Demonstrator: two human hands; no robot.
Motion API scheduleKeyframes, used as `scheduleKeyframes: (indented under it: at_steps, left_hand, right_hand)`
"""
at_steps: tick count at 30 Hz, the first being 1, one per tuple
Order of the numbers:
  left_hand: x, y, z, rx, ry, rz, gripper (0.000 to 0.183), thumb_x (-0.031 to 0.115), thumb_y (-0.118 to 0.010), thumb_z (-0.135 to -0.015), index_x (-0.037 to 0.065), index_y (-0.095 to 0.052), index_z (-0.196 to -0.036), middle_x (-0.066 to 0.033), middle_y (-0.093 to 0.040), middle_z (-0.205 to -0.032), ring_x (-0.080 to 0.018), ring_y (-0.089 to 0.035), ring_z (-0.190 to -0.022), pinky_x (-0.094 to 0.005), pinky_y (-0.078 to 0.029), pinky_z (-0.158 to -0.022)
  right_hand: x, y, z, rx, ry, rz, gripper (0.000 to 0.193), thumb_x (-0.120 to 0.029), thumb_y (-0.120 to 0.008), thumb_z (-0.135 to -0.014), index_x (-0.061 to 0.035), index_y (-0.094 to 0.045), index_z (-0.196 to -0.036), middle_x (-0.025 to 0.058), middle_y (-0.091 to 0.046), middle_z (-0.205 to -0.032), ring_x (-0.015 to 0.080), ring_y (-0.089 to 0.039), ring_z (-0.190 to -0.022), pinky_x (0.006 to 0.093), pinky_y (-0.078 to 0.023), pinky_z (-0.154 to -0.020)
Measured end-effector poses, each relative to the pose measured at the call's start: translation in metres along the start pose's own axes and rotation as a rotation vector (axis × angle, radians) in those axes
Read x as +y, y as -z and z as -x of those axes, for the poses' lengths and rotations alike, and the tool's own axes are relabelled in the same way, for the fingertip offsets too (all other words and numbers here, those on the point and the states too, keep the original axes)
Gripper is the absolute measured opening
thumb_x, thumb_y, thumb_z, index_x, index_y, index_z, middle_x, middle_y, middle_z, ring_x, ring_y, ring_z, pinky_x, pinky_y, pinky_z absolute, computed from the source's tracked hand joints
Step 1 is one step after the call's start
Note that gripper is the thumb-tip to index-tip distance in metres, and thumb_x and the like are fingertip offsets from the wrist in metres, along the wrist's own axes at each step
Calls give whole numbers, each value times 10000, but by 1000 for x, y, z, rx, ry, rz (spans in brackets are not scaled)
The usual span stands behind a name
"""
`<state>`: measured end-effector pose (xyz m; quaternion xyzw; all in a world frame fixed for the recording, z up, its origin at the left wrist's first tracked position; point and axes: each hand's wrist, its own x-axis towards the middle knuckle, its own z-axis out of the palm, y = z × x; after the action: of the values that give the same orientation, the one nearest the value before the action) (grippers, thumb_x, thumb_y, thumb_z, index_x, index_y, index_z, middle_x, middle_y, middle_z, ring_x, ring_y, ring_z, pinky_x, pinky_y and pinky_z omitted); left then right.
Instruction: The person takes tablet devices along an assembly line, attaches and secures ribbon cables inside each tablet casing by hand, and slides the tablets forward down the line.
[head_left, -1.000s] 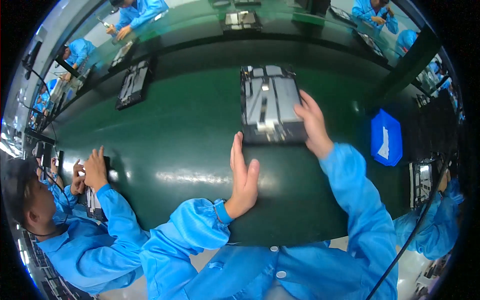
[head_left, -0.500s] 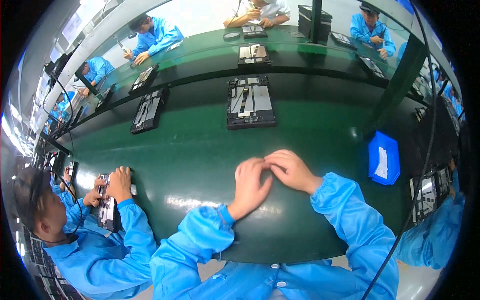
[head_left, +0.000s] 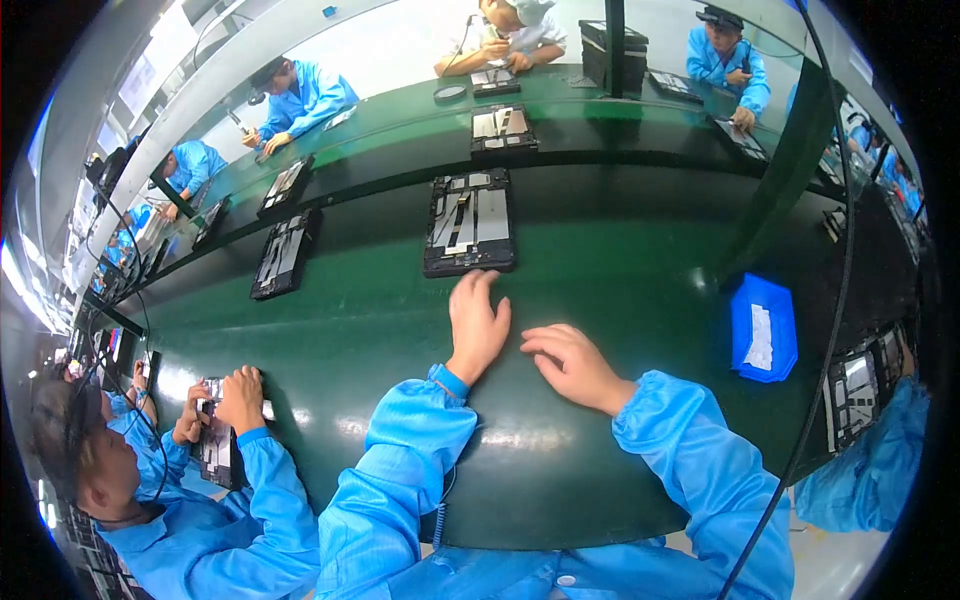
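Note:
My left hand [head_left: 479,322] reaches forward over the green bench, fingers stretched out and holding nothing. Its fingertips are at the near edge of an opened tablet [head_left: 492,222], and I cannot tell whether they touch it. That tablet shows silver battery panels and a dark ribbon cable inside a black casing. A blue wrist strap [head_left: 449,381] circles my left wrist, with a coiled cord hanging below. My right hand [head_left: 577,370] rests low over the bench to the right, fingers loosely extended, nothing in them. It is apart from the left hand and nearest to bare bench top.
A blue plastic bin [head_left: 785,330] with a white label stands at the right. Another opened tablet [head_left: 281,255] lies at the left. A co-worker's hand [head_left: 240,400] works on a device at lower left. A black cable [head_left: 843,260] hangs down the right side.
My hands were together over the bench. The left has moved forward to the tablet's near edge, and the right has stayed back, now apart. The view has shifted slightly.

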<state>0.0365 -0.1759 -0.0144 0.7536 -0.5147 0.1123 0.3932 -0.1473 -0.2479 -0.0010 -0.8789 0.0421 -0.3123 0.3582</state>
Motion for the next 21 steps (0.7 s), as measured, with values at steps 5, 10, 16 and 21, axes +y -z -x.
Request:
scheduleKeyframes:
  at_steps: [5,10,16,21]
  left_hand:
    - [41,9,10,-385,-341,357,398,-46,-567,-736,25,-641,-1120,-169,-672,-1070,-366,-627,-1000,-433,-491,-889]
    - [54,10,8,-423,-381,458,450,14,-612,-744,23,-596,-1194,-177,-651,-1124,-368,-614,-1031,-442,-479,-900]
    - [58,2,9,-455,-395,364,495,104,-664,-741,37,-571,-1223,-161,-643,-1091,-357,-605,-1009,-437,-474,-880]
    - [59,-2,7,-459,-353,343,475,114,-664,-741,42,-585,-1204,-144,-636,-1001,-349,-607,-934,-430,-476,-824]
  right_hand:
    - [11,7,3,10,-68,-101,93,-20,-608,-813,-35,-660,-888,134,-674,-971,319,-623,-956,409,-488,-836]
    - [8,12,6,-4,-100,-100,37,-2,-580,-770,-23,-597,-796,164,-639,-810,364,-612,-769,451,-470,-702]
    - [20,12,10,16,-115,-97,91,5,-528,-778,0,-599,-835,194,-653,-856,391,-617,-852,484,-484,-767]
    - [22,16,9,-9,-115,-105,126,21,-512,-782,1,-612,-856,189,-660,-872,381,-623,-862,472,-488,-771]
